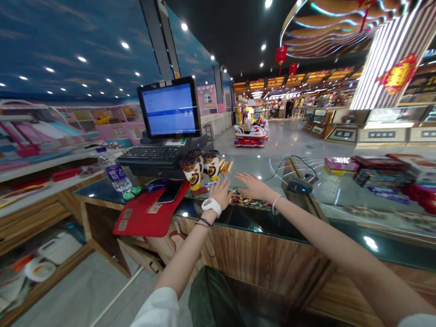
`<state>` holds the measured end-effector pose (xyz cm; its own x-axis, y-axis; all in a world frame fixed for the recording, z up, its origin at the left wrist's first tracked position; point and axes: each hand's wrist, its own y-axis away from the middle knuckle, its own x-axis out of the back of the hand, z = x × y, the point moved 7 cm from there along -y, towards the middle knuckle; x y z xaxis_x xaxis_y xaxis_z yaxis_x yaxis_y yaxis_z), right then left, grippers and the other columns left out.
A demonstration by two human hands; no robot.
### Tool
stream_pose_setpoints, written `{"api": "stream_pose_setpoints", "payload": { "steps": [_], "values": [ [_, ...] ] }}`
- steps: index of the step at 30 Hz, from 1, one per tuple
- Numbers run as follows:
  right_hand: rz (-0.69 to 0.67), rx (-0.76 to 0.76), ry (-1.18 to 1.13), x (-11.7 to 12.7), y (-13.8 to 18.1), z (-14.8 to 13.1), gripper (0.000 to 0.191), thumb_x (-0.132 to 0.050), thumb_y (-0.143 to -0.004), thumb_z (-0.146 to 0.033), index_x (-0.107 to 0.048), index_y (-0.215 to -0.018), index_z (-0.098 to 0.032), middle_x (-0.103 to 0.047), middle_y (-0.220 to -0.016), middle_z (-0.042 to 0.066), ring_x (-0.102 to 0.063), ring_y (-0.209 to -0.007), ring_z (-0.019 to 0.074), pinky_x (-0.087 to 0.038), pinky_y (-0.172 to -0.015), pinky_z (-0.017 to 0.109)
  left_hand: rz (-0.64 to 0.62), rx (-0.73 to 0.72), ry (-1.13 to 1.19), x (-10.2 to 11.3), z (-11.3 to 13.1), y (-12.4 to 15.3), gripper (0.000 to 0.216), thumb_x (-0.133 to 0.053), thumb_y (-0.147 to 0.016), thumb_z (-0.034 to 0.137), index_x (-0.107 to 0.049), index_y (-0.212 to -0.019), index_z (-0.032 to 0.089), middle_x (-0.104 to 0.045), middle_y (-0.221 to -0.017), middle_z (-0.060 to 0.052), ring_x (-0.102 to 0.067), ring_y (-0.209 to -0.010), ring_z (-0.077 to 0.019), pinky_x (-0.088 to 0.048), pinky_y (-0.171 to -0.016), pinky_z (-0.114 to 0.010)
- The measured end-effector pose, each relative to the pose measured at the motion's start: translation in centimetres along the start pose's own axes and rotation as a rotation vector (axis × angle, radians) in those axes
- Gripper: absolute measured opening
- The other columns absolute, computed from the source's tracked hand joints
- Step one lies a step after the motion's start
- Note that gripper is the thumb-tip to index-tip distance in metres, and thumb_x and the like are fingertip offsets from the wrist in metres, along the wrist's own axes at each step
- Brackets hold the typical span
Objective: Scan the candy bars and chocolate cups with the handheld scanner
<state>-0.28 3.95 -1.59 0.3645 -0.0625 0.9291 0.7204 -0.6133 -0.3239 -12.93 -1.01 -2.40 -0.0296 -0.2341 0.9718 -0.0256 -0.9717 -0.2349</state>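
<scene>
My left hand [220, 194], with a white watch on the wrist, reaches over the glass counter [245, 218], fingers spread and nothing in them. Just beyond its fingertips stand several printed paper cups [192, 175] with dark tops, grouped together. A small orange-brown wrapped packet [225, 166] lies to the right of the cups. My right hand [254, 186] is stretched out flat above the glass, fingers apart and holding nothing. Small colourful wrapped items [250, 201] show through the glass below it. Whether either palm touches the glass I cannot tell.
Left of the cups are a monitor [170, 110], a keyboard [151, 155], a water bottle [117, 175] and a phone [170, 191] on a red mat [146, 218]. To the right sit a black scanner-like device [299, 185] with a cable and stacked boxes [381, 170].
</scene>
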Motion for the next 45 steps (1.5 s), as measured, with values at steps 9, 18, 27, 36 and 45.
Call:
{"api": "stream_pose_setpoints", "payload": {
  "steps": [9, 18, 27, 36, 45],
  "values": [
    [0.171, -0.119, 0.118, 6.3, 10.2, 5.7, 0.061, -0.052, -0.093, -0.032, -0.036, -0.151, -0.028, -0.038, -0.158, 0.007, -0.033, -0.146, 0.029, -0.026, -0.118, 0.057, 0.064, -0.286, 0.071, 0.8, 11.3, -1.0, 0.051, -0.038, -0.098, 0.037, -0.04, -0.148, 0.027, -0.035, -0.159, -0.005, -0.027, -0.149, -0.0278, -0.021, -0.122, -0.053],
    [0.256, -0.332, 0.235, 9.1, 22.0, 12.7, 0.056, -0.048, -0.092, -0.031, -0.041, -0.147, -0.025, -0.049, -0.15, 0.009, -0.046, -0.137, 0.0269, -0.034, -0.115, 0.054, 0.078, -0.625, 0.11, 0.6, 23.6, -0.9, 0.048, -0.041, -0.098, 0.034, -0.046, -0.144, 0.021, -0.043, -0.155, -0.009, -0.032, -0.146, -0.0271, -0.021, -0.123, -0.054],
    [0.306, -0.561, 0.406, 12.2, 32.1, 20.5, 0.053, -0.048, -0.09, -0.03, -0.047, -0.141, -0.016, -0.057, -0.141, 0.014, -0.052, -0.13, 0.0281, -0.041, -0.109, 0.048, 0.083, -0.906, 0.176, -0.2, 35.2, -1.7, 0.044, -0.045, -0.095, 0.026, -0.054, -0.137, 0.016, -0.047, -0.151, -0.014, -0.035, -0.144, -0.0316, -0.017, -0.124, -0.055],
    [0.31, -0.731, 0.46, 13.1, 36.2, 25.2, 0.056, -0.046, -0.091, -0.03, -0.045, -0.142, -0.006, -0.053, -0.143, 0.021, -0.048, -0.134, 0.0296, -0.039, -0.112, 0.046, 0.034, -0.924, 0.163, -3.0, 43.4, -5.0, 0.049, -0.045, -0.095, 0.025, -0.048, -0.141, 0.009, -0.045, -0.151, -0.017, -0.037, -0.142, -0.0339, -0.019, -0.122, -0.057],
    [0.28, -0.82, 0.517, 13.1, 35.0, 27.7, 0.06, -0.047, -0.086, -0.024, -0.045, -0.144, -0.008, -0.037, -0.157, 0.015, -0.027, -0.148, 0.03, -0.021, -0.121, 0.051, 0.055, -0.832, 0.156, -5.0, 48.2, -8.7, 0.052, -0.045, -0.095, 0.028, -0.044, -0.146, 0.016, -0.04, -0.156, -0.012, -0.034, -0.145, -0.031, -0.019, -0.122, -0.054]
  ]
}}
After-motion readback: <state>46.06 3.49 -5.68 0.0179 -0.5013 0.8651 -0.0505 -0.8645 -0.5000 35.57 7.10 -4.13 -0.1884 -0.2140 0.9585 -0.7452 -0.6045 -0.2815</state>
